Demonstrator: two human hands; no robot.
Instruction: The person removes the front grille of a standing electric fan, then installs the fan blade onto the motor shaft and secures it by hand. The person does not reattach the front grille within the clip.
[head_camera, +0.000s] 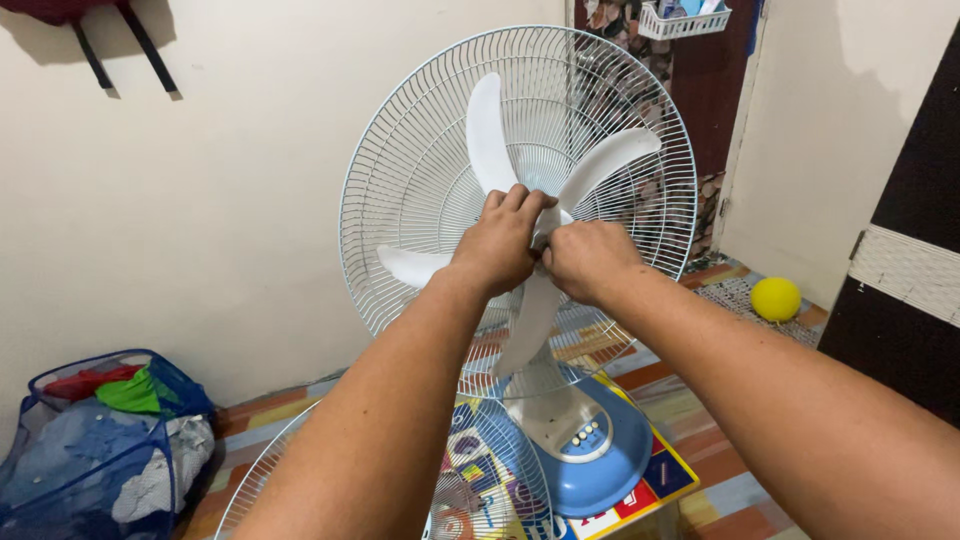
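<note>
Both forearms reach forward from the bottom of the view to the hub of a standing fan. At that hub the left hand (500, 245) is curled shut over the middle of the white blade set (520, 190), knuckles up, while the right hand (588, 258) is closed just beside it, fingers pinched on something at the centre that cannot be made out. Judging by how things lie, the front guard (480, 470) is already off: a second wire grille leans low in front of the fan, below the hands, partly over the blue base (600, 460). The rear guard (400, 170) remains mounted behind the blades, and the blade set is still on its shaft, so its removal appears in hand but not finished. Under the fan's base lies a flat mat or board printed in bright colour blocks, its markings too small to describe. Left of the fan sits a blue mesh laundry bag (100, 440) of clothes; right of it a yellow ball (776, 298) rests on the floor; above and behind it hangs a small white basket (685, 22).
</note>
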